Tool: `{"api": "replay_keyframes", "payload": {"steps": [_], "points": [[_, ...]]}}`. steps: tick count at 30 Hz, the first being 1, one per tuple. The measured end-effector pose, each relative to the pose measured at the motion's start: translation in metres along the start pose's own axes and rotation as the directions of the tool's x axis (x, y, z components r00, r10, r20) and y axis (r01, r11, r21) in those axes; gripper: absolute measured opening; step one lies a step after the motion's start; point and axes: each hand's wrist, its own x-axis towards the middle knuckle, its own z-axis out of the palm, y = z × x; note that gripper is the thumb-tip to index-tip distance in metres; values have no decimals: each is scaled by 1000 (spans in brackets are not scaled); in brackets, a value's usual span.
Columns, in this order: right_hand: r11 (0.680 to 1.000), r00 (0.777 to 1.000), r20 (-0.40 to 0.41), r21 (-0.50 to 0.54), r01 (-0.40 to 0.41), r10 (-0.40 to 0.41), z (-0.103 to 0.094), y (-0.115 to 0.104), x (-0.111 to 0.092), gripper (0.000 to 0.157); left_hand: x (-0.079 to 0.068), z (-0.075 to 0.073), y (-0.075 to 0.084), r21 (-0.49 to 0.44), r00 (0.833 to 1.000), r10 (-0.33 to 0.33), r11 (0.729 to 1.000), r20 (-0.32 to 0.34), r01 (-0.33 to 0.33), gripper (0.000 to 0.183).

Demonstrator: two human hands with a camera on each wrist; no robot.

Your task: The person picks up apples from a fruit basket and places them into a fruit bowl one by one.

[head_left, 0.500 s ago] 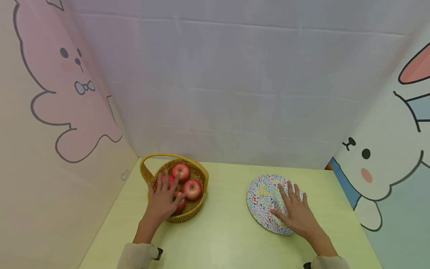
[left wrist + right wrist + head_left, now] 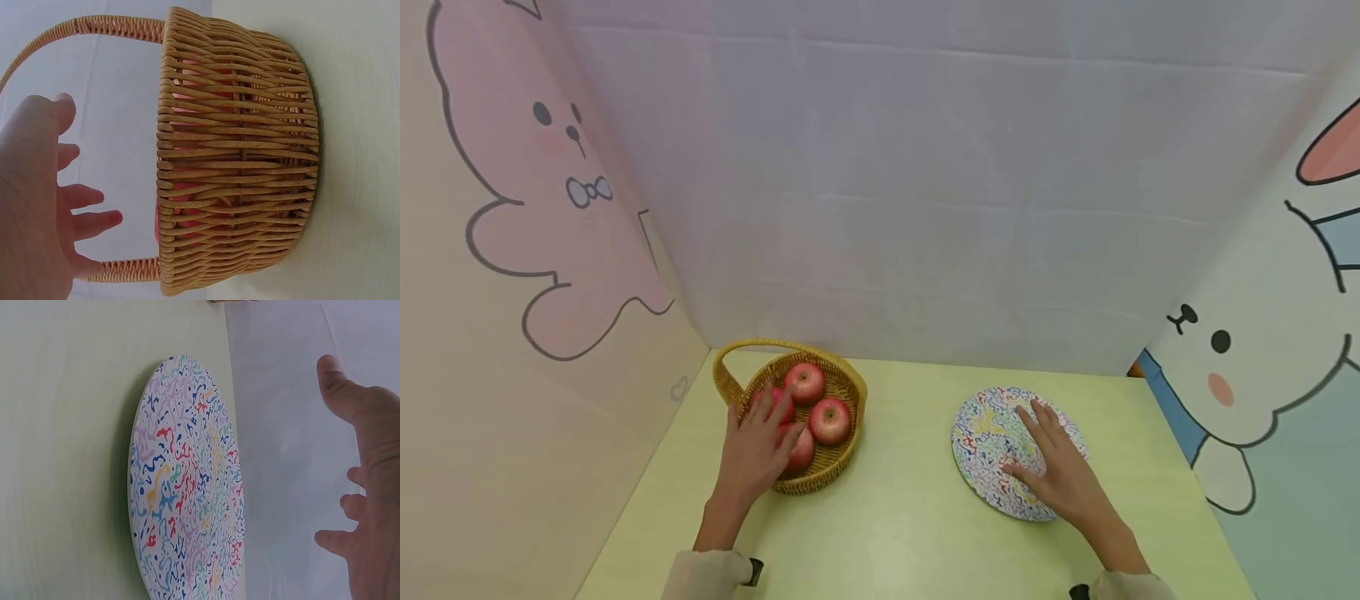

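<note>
Sitting below the wide-spread left hand [image 2: 748, 458], four red apples [image 2: 831, 422] lie in a wicker basket [image 2: 826, 478], its handle [image 2: 727, 385] arching beyond that hand. Well apart, a squiggle-patterned disc [image 2: 983, 442] lies beneath the right hand [image 2: 1065, 473], thumb splayed from its fingers.

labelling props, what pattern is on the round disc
Multicoloured squiggles on white cover the round disc; clearest in the right wrist view.
</note>
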Motion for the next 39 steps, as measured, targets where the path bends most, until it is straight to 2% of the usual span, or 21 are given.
{"api": "replay_keyframes", "payload": {"steps": [5, 10, 15, 20, 23, 27, 30, 35, 39], "points": [[998, 1000, -22, 57, -1, 2, 2, -3, 1, 96, -1, -3, -1, -17, 997, 0, 1000, -71, -1, 66], [993, 998, -66, 118, 22, -14, 6, -7, 1, 94, -4, -2, -3, -84, 991, -26, 996, -129, 15, 62], [960, 992, -105, 263, 100, -75, 12, -8, 2, 93, -9, -1, -3, -198, 980, -61, 980, -189, 22, 59], [926, 993, -79, 361, 113, -90, 16, -14, 2, 90, -11, 1, -5, -277, 964, -81, 961, -254, 8, 54], [911, 994, -58, 398, 110, -95, 17, -21, 1, 89, -14, 3, -7, -315, 960, -127, 948, -249, 43, 53], [892, 991, -51, 432, 132, -122, 22, -28, 1, 86, -19, 4, -9, -357, 957, -220, 923, -187, 142, 55], [874, 987, -59, 459, 160, -150, 29, -30, 1, 83, -23, 4, -10, -378, 949, -268, 906, -165, 190, 55], [851, 980, -96, 486, 201, -177, 39, -36, 5, 76, -27, 2, -11, -396, 933, -311, 891, -181, 220, 56], [842, 988, -83, 518, 152, -128, 46, -45, 7, 72, -29, 1, -13, -394, 917, -341, 887, -206, 241, 60]]}}
